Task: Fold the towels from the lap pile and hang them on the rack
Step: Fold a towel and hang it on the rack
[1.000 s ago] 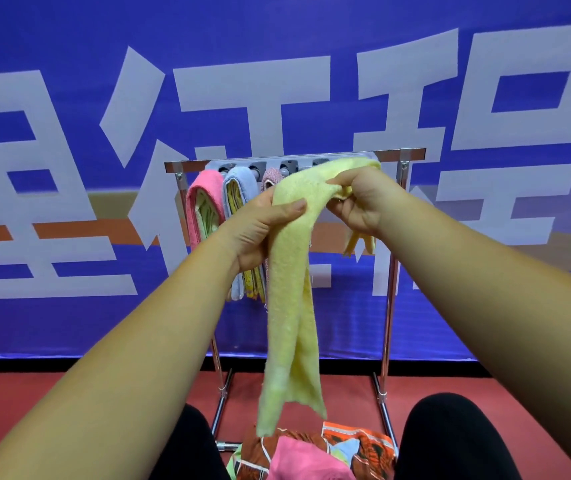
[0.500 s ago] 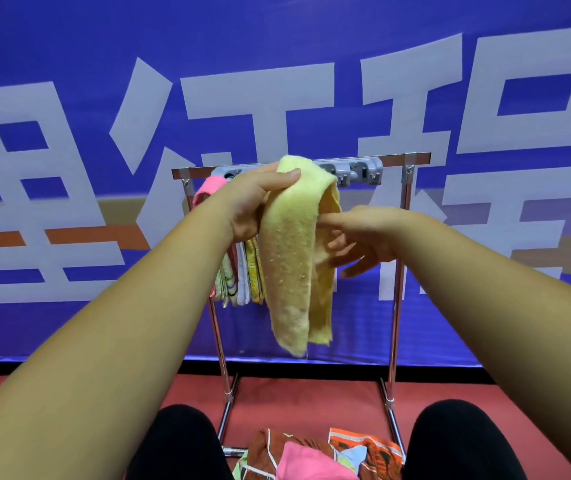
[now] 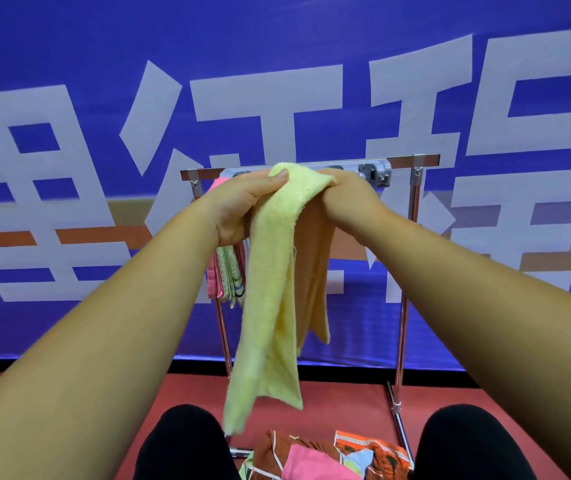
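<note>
Two hands at the rack (image 3: pixel 415 160) top bar: left hand (image 3: pixel 242 206) pinches the yellow towel (image 3: pixel 270 289); right hand (image 3: pixel 349 194) fingers hidden, grip indeterminate. Unequal tails may drag it off.

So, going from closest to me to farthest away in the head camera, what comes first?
lap pile → yellow towel → rack → blue banner

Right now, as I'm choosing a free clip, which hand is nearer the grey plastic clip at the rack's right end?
Right. The right hand sits just left of the grey plastic clip; the left hand is farther left, beyond the pale yellow terry towel.
</note>
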The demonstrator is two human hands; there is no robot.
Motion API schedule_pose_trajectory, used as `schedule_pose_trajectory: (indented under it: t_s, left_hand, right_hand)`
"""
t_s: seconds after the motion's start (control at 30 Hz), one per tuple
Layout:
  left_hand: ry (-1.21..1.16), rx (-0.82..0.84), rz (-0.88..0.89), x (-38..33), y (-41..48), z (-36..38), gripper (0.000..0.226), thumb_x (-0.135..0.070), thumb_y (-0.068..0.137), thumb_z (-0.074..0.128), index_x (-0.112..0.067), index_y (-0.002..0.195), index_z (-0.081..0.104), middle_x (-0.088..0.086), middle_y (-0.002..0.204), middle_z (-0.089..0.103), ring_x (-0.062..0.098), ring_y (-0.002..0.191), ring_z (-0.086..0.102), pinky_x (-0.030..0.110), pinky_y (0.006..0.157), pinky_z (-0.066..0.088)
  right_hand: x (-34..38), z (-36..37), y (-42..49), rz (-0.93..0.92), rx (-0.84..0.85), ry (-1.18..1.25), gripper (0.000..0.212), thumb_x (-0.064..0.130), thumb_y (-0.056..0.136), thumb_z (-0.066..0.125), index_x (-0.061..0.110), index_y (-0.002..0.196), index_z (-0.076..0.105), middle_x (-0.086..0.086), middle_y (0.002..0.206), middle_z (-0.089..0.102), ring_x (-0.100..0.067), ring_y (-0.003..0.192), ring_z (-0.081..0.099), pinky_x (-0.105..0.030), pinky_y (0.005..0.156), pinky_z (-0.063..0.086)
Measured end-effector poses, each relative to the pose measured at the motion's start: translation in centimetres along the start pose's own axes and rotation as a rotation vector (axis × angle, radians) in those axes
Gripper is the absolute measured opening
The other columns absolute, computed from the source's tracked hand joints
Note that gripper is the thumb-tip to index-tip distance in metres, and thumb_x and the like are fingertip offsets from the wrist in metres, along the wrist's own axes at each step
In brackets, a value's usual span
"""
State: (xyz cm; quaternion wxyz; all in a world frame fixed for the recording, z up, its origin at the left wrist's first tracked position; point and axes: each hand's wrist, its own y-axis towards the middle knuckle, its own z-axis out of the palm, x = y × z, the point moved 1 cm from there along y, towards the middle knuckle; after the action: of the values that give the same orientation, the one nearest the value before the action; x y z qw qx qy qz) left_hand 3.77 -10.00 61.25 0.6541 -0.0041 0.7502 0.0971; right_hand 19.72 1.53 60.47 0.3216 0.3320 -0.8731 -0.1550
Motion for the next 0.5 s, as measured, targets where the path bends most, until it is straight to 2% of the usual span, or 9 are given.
schedule_pose_trajectory:
  t_s: [0.07, 0.2, 0.23, 0.3, 0.4, 0.43, 0.5]
  left_hand:
    - [0.001, -0.034, -0.025, 0.4, 0.0, -0.6, 0.039, -0.04, 0.103, 0.067, -0.021, 0.137, 0.068, 0.007, 0.11, 0.079, 0.018, 0.09, 0.075, 0.034, 0.075, 0.061]
    - [-0.031, -0.11, -0.043, 1.8, 0.4, -1.3, 0.035, -0.031, 0.1, 0.073, -0.016, 0.131, 0.068, 0.012, 0.108, 0.08, 0.025, 0.095, 0.076, 0.04, 0.083, 0.061]
    - [-0.005, -0.126, -0.043, 2.2, 0.7, -1.3, 0.033, -0.03, 0.1, 0.073, -0.014, 0.128, 0.07, 0.011, 0.109, 0.08, 0.025, 0.098, 0.076, 0.04, 0.084, 0.06]
    - [0.113, -0.172, -0.052, 3.1, 1.1, -1.1, 0.033, -0.035, 0.097, 0.075, -0.018, 0.125, 0.073, 0.006, 0.111, 0.08, 0.023, 0.102, 0.076, 0.036, 0.083, 0.059]
    - [0.322, -0.245, 0.01, 4.0, 2.0, 0.1, 0.04, -0.042, 0.091, 0.077, -0.016, 0.122, 0.071, -0.002, 0.096, 0.07, 0.018, 0.083, 0.064, 0.033, 0.072, 0.055]
    - [0.411, -0.297, 0.056, 4.1, 2.3, 0.7, 0.039, -0.039, 0.091, 0.076, -0.013, 0.12, 0.069, -0.002, 0.093, 0.064, 0.016, 0.079, 0.059, 0.033, 0.07, 0.054]
    - [0.547, -0.419, 0.115, 4.2, 2.9, 2.0, 0.032, -0.031, 0.089, 0.072, -0.016, 0.116, 0.063, -0.002, 0.096, 0.066, 0.015, 0.08, 0.058, 0.035, 0.074, 0.052]
  right_hand:
    - [-0.3, -0.2, -0.1, -0.001, -0.084, 0.078, 0.029, 0.012, 0.103, 0.048, 0.023, 0.114, 0.072, 0.003, 0.099, 0.066, -0.02, 0.085, 0.057, -0.021, 0.057, 0.034]
    - [-0.3, -0.4, 0.0, -0.058, -0.12, 0.025, 0.023, 0.015, 0.098, 0.052, 0.018, 0.088, 0.073, -0.004, 0.086, 0.07, -0.03, 0.092, 0.066, -0.03, 0.062, 0.044]
    - [-0.3, -0.6, 0.1, -0.066, -0.141, 0.024, 0.023, 0.015, 0.097, 0.053, 0.02, 0.088, 0.074, -0.004, 0.088, 0.071, -0.03, 0.094, 0.066, -0.032, 0.066, 0.048]
    - [-0.2, -0.9, 0.1, -0.059, -0.177, 0.062, 0.028, 0.014, 0.094, 0.056, 0.026, 0.103, 0.079, -0.001, 0.105, 0.076, -0.025, 0.104, 0.066, -0.036, 0.08, 0.056]
    - [0.0, -1.0, 0.4, -0.03, -0.166, 0.052, 0.046, 0.008, 0.087, 0.054, 0.035, 0.111, 0.081, 0.003, 0.123, 0.075, -0.023, 0.114, 0.066, -0.034, 0.088, 0.057]
    - [0.1, -1.0, 0.5, -0.022, -0.156, 0.031, 0.049, 0.006, 0.087, 0.053, 0.036, 0.114, 0.081, 0.003, 0.128, 0.074, -0.024, 0.117, 0.066, -0.034, 0.089, 0.057]
    - [-0.1, -0.8, 0.9, -0.003, -0.141, -0.019, 0.051, 0.005, 0.089, 0.054, 0.036, 0.12, 0.081, -0.001, 0.132, 0.073, -0.028, 0.119, 0.066, -0.035, 0.092, 0.057]
